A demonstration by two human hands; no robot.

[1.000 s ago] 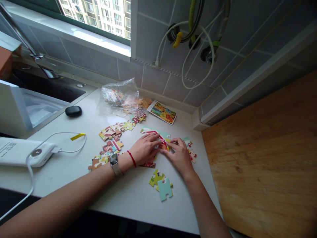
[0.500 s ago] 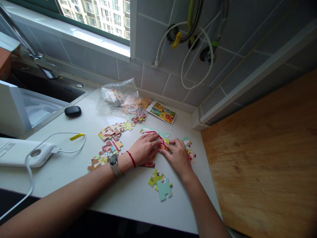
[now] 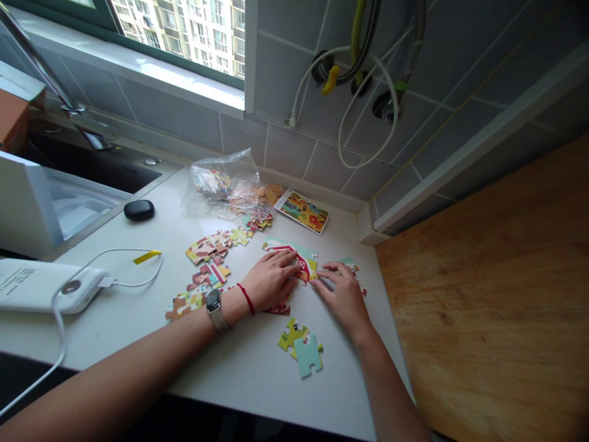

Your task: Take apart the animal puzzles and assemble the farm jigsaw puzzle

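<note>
Joined puzzle pieces with a red barn (image 3: 302,263) lie on the white counter. My left hand (image 3: 275,279) rests flat over their lower left part, fingers spread, with a watch and a red cord at the wrist. Just right of the barn is my right hand (image 3: 343,294), fingers apart, its thumb near the section's lower right edge. Behind it, a few loose pieces (image 3: 350,264) are partly covered. Nearer the front edge, a light-green piece (image 3: 308,355) overlaps a yellow-green one (image 3: 291,333). More pieces (image 3: 208,247) lie in piles to the left.
A clear plastic bag of pieces (image 3: 221,181) and a picture card (image 3: 302,210) lie near the wall. At the left are a black case (image 3: 139,210), a white power bank (image 3: 50,285) with a cable, and a sink (image 3: 87,156). A wooden board (image 3: 488,294) stands right.
My right hand has moved slightly right, away from the barn section, and its fingers have opened. My left hand stays over the section. The view has shifted slightly.
</note>
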